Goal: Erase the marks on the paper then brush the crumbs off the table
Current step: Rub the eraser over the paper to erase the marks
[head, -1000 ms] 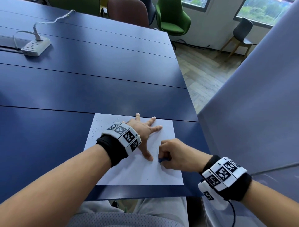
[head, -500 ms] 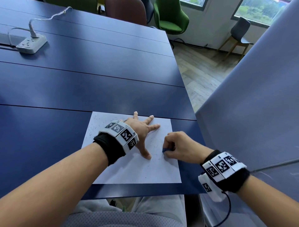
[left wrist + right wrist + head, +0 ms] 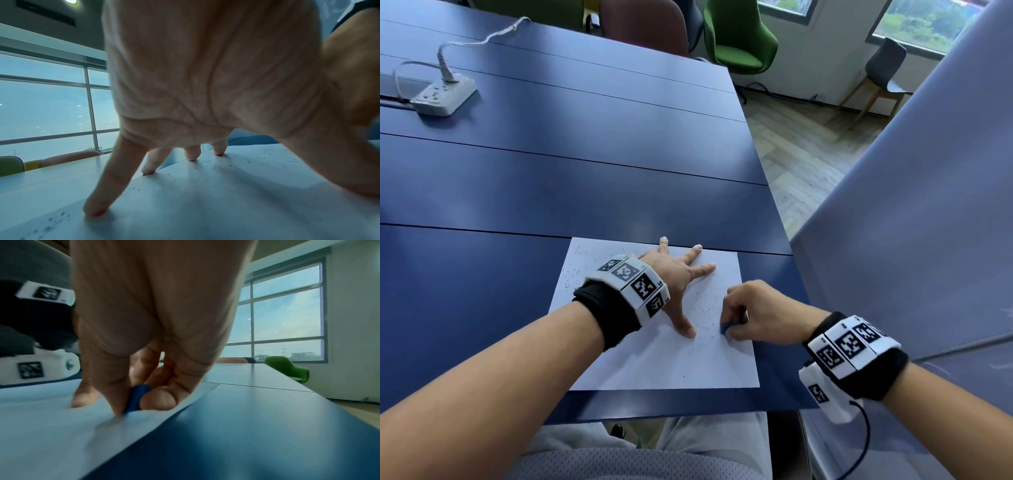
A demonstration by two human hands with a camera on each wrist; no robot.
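Observation:
A white sheet of paper [image 3: 654, 363] lies on the blue table [image 3: 551, 178] near its front edge. Dark eraser crumbs [image 3: 703, 313] are scattered over the sheet, thickest at its far left and in the middle. My left hand [image 3: 674, 281] lies flat with spread fingers, pressing the paper [image 3: 205, 203] down; its fingertips [image 3: 94, 209] touch the sheet. My right hand [image 3: 756, 315] pinches a small blue eraser [image 3: 723, 328] against the paper's right part. In the right wrist view the eraser [image 3: 136, 397] sits between thumb and fingers, its lower end on the sheet [image 3: 51, 426].
A white power strip [image 3: 443, 94] with its cable lies far left on the table. A grey partition panel [image 3: 928, 222] stands close on the right. Green [image 3: 736, 41] and dark red [image 3: 643, 24] chairs stand past the table's far end. The table's right edge [image 3: 287, 410] runs just beside the paper.
My right hand has slid the eraser back and forth over the paper's right part, ending near the thumb of my left hand. The left hand has stayed pressed on the sheet.

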